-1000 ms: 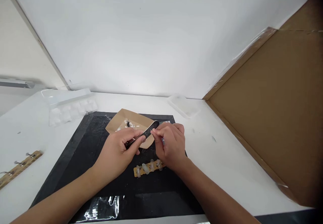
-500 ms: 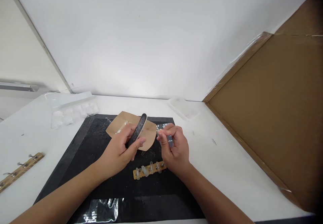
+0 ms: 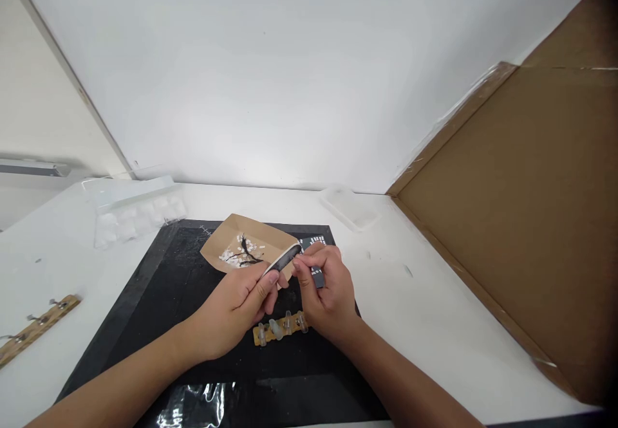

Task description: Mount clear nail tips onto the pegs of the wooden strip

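A dark nail file with a pale edge is gripped in my left hand, its tip reaching my right fingertips. My right hand is pinched on something too small to make out. Behind my hands lies a brown paper tray with small white pieces and dark strands in it. A dark card with white marks is partly covered by my right hand. Below my hands, a wooden strip bears several clear nail-shaped pieces on the black mat.
At the back left stands a clear plastic case with white contents. A translucent tray lies at the back. Another wooden strip with metal clips is at the far left. Brown cardboard rises on the right.
My left hand has tilted the file down toward the right, and its tip now meets my right fingertips. More of the white pieces and dark strands in the paper tray shows.
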`<act>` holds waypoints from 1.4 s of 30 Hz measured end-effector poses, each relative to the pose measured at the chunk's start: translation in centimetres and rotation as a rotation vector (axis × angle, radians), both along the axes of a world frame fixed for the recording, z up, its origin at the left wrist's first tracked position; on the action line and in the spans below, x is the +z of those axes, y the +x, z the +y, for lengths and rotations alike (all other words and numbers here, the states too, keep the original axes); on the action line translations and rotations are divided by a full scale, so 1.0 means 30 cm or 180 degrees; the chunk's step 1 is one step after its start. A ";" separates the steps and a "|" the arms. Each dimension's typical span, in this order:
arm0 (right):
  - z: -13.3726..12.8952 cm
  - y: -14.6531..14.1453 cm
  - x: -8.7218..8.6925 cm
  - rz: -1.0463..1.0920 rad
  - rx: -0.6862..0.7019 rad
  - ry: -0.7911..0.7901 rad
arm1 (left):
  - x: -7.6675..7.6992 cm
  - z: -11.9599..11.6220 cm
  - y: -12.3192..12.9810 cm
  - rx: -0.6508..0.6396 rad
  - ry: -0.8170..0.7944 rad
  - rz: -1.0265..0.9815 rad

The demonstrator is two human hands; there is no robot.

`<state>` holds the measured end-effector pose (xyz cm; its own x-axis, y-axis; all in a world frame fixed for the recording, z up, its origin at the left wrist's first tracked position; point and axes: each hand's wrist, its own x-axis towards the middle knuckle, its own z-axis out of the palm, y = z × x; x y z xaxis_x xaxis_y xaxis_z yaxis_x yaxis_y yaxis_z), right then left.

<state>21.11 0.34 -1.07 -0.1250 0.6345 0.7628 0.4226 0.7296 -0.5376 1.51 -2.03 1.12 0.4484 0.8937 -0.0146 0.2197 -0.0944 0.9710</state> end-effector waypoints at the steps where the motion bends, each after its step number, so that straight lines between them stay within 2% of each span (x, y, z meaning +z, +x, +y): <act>1: 0.001 -0.001 0.001 -0.0122 -0.0110 0.0089 | 0.001 -0.003 0.002 -0.0005 -0.0025 0.0001; 4: 0.002 -0.002 0.002 -0.0457 -0.0385 0.0328 | 0.004 -0.006 0.002 0.0022 -0.0046 0.0046; 9: -0.001 0.002 0.009 -0.0768 -0.0232 0.0588 | 0.008 -0.004 -0.002 0.0029 0.0257 0.0298; 12: 0.004 0.012 0.016 -0.0750 -0.0308 0.0555 | 0.008 0.003 -0.010 0.0039 0.0494 0.0532; 16: 0.026 0.043 0.020 -0.0436 -0.0480 0.0235 | 0.005 0.039 -0.046 0.0323 0.1325 0.1323; 20: 0.044 0.078 0.017 -0.0424 -0.0435 -0.0071 | 0.001 0.096 -0.101 0.0912 0.1963 0.2432; 24: 0.049 0.095 0.018 -0.0628 -0.0421 -0.0203 | -0.009 0.143 -0.141 0.1103 0.2880 0.3021; 26: 0.050 0.098 0.020 -0.0718 -0.0401 -0.0259 | -0.018 0.158 -0.153 0.1072 0.3219 0.3147; 30: 0.051 0.104 0.024 -0.0839 -0.0381 -0.0323 | -0.030 0.174 -0.171 0.1135 0.3654 0.2935; 33: 0.048 0.107 0.027 -0.0843 -0.0344 -0.0362 | -0.028 0.171 -0.164 0.0954 0.3555 0.2265; 37: 0.035 0.101 0.020 -0.0824 -0.0195 -0.0334 | -0.023 0.135 -0.113 0.0618 0.3048 0.1169; 42: 0.021 0.085 0.004 -0.0927 0.0161 -0.0036 | -0.016 0.064 -0.045 0.0392 0.2109 0.0610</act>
